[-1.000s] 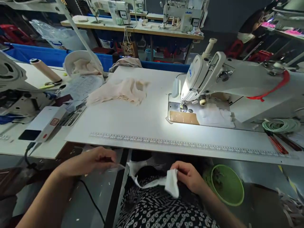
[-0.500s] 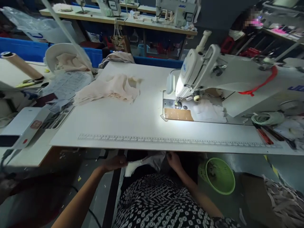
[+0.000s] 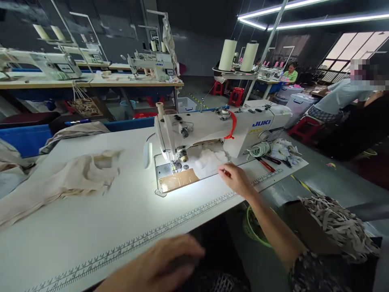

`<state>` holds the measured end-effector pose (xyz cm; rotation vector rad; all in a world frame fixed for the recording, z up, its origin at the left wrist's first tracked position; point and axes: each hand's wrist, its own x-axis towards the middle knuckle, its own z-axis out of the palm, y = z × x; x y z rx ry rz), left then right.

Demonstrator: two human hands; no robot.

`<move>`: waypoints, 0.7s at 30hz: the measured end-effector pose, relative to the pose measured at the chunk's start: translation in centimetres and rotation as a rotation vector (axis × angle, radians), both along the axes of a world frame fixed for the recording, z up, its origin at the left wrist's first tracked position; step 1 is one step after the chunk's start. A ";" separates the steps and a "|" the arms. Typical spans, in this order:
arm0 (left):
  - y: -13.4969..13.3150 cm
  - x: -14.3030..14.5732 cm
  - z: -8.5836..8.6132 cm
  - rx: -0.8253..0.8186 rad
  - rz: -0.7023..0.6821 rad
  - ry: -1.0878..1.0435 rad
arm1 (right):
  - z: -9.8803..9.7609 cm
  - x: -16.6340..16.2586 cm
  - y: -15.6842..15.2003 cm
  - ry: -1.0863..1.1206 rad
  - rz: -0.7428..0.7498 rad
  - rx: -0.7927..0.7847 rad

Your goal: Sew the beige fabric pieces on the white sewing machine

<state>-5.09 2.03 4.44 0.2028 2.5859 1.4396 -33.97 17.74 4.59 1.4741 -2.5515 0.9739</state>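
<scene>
My right hand [image 3: 237,181] is over the front of the sewing machine [image 3: 200,129] bed, its fingers curled together at the edge of a pile of thin white fabric pieces [image 3: 209,162]. Whatever those fingertips hold, if anything, is hidden. Low in front of me, my left hand [image 3: 161,263] is smeared by motion near the table's front edge, its fingers bent. I cannot make out anything in it. A stack of beige cut fabric [image 3: 69,176] lies on the white table [image 3: 121,215] to the left of the needle.
A printed ruler strip [image 3: 146,237] runs along the table's front edge. Red-handled pliers [image 3: 266,165], a coil of pale cord [image 3: 259,149] and scraps lie at the right end. Below are a green basket [image 3: 252,231] and a box of fabric strips [image 3: 337,227]. A person [image 3: 337,95] sits at right.
My view has swung up and to the right. My right hand has risen from my lap to the machine bed. My left hand has left the grey and white cloth in my lap.
</scene>
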 end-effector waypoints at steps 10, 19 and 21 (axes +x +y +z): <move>-3.0 -22.3 -2.4 -0.551 0.585 0.402 | -2.9 -5.5 -4.0 0.360 -0.062 0.094; -2.9 -24.9 -3.5 -0.337 0.654 0.731 | -2.6 -5.6 -3.2 0.415 -0.033 0.070; -2.7 -24.0 -3.1 -0.280 0.640 0.725 | -2.7 -5.6 -3.0 0.418 -0.009 0.103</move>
